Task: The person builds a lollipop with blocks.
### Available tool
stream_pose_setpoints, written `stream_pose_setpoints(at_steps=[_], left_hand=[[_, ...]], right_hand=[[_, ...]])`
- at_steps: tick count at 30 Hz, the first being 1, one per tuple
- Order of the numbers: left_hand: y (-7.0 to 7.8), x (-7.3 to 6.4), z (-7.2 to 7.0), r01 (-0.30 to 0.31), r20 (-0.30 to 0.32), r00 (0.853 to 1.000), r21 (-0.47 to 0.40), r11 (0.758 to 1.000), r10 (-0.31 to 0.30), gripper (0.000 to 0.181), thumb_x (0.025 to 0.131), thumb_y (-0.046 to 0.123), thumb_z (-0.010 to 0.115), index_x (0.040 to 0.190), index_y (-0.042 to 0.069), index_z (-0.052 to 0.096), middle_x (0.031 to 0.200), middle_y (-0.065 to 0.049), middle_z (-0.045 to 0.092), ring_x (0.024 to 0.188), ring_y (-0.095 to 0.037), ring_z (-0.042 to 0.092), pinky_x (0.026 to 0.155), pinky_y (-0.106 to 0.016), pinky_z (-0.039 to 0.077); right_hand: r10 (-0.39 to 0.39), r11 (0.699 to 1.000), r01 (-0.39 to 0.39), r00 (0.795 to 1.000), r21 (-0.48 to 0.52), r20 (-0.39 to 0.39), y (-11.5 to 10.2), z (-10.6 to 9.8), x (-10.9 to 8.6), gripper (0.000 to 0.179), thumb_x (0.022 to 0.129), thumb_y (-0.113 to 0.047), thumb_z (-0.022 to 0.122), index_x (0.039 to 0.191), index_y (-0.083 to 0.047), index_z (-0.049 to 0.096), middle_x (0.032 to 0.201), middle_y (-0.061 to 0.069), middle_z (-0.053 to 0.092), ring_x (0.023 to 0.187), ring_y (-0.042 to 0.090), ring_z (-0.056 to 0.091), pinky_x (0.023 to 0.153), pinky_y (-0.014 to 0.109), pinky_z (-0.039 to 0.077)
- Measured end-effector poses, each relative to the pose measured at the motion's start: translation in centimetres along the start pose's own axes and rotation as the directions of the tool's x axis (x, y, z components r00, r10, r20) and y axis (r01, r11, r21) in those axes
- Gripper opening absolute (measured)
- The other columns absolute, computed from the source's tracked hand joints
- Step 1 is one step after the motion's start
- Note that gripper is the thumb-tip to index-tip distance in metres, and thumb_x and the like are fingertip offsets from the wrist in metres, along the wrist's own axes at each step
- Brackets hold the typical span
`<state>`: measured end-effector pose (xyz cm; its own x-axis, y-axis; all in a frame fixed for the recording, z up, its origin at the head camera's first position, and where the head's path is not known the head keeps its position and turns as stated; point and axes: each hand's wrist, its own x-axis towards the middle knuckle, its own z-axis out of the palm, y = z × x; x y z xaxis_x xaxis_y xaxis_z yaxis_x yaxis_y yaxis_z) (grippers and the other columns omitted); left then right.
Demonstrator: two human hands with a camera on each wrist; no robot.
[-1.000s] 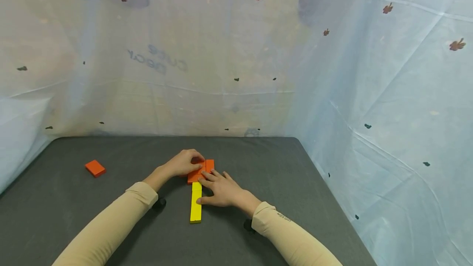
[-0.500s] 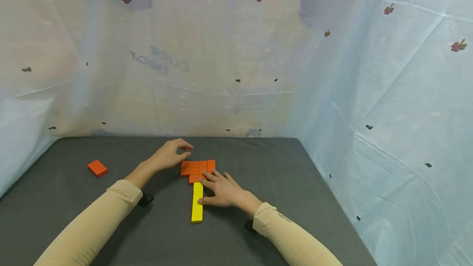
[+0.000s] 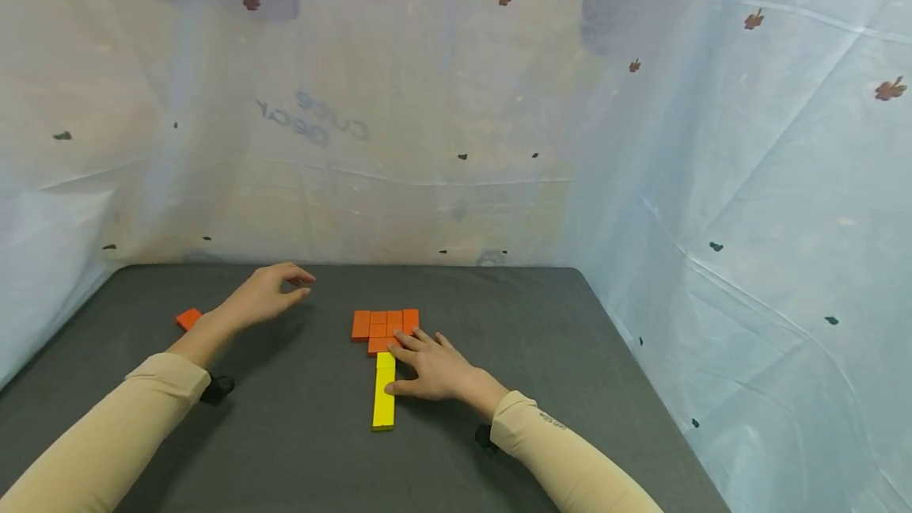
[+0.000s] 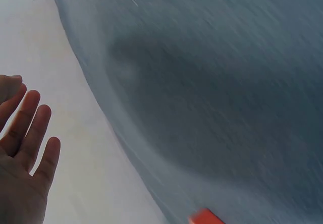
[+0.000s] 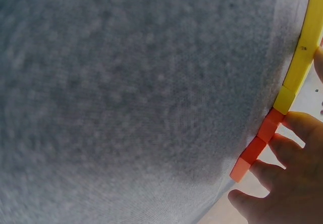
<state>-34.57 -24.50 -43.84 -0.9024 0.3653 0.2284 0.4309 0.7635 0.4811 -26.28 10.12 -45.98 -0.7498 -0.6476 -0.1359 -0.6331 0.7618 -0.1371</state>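
Note:
Several orange blocks [image 3: 378, 324] lie flat, fitted edge to edge in the middle of the table. A long yellow block [image 3: 383, 402] with a short yellow block [image 3: 385, 361] at its far end runs toward me from them. My right hand [image 3: 435, 369] rests with spread fingers on the right side of this arrangement, fingertips on the orange blocks and thumb at the long yellow one. My left hand [image 3: 260, 295] is in the air over the left part of the table, fingers loosely bent, holding nothing. A separate orange block [image 3: 188, 318] lies beyond my left wrist, partly hidden by it.
The dark grey cloth-covered table [image 3: 306, 450] ends at a rounded far edge. A pale plastic curtain [image 3: 427, 101] with small leaf prints hangs behind it and along the right side. Each wrist carries a small black camera [image 3: 217, 389].
My left hand has left the orange blocks and moved left through the air toward the separate orange block. My right hand has stayed in place on the arrangement.

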Motion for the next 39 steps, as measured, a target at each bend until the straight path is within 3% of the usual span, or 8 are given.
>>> stream_pose_setpoints(at_steps=[11,22,27,32,39], left_hand=[[-4.9,-4.9,-2.6,0.052,-0.041,0.998,0.076,0.996,-0.049,0.032,0.096,0.025,0.06,0.122,0.006,0.063,0.117,-0.015,0.061,0.106,-0.035,0.057,0.081,-0.054,0.047],[-8.0,-9.0,-4.8,0.12,-0.061,0.992,0.123,0.985,-0.113,0.034,0.094,0.023,0.061,0.121,0.003,0.064,0.116,-0.022,0.06,0.1,-0.039,0.06,0.072,-0.049,0.05],[-9.7,-10.1,-5.1,0.136,-0.088,0.989,0.165,0.977,-0.123,0.032,0.092,0.021,0.064,0.117,0.0,0.066,0.11,-0.023,0.062,0.093,-0.038,0.061,0.065,-0.044,0.05],[-10.7,-10.6,-5.3,0.141,-0.087,0.988,0.206,0.968,-0.125,0.03,0.091,0.021,0.066,0.112,0.0,0.068,0.108,-0.025,0.063,0.096,-0.044,0.06,0.072,-0.056,0.047],[-11.1,-10.7,-5.1,0.121,-0.035,0.993,0.244,0.962,-0.116,0.031,0.088,0.01,0.064,0.118,0.001,0.066,0.124,-0.032,0.056,0.11,-0.056,0.049,0.082,-0.066,0.041]], right_hand=[[0.012,1.0,-0.012,1.0,0.0,0.011,0.0,0.0,0.1,0.077,0.09,-0.069,0.043,0.153,-0.029,0.024,0.16,-0.007,0.015,0.148,0.026,0.015,0.115,0.059,0.017],[0.011,1.0,-0.011,1.0,0.006,0.017,-0.2,-0.2,-0.1,0.076,0.091,-0.068,0.043,0.153,-0.028,0.024,0.16,-0.006,0.016,0.148,0.026,0.014,0.115,0.059,0.017],[0.008,1.0,-0.008,1.0,0.007,0.019,-0.2,-0.3,-0.1,0.077,0.09,-0.068,0.042,0.153,-0.028,0.023,0.161,-0.006,0.016,0.148,0.026,0.014,0.115,0.059,0.017],[0.005,1.0,-0.005,1.0,0.014,0.019,-0.1,-0.2,-0.1,0.076,0.091,-0.068,0.042,0.153,-0.028,0.023,0.161,-0.006,0.015,0.148,0.025,0.014,0.115,0.059,0.017],[0.001,1.0,-0.001,1.0,0.008,0.009,0.1,-0.1,0.0,0.076,0.091,-0.068,0.042,0.153,-0.029,0.023,0.161,-0.006,0.016,0.148,0.026,0.014,0.116,0.059,0.016]])
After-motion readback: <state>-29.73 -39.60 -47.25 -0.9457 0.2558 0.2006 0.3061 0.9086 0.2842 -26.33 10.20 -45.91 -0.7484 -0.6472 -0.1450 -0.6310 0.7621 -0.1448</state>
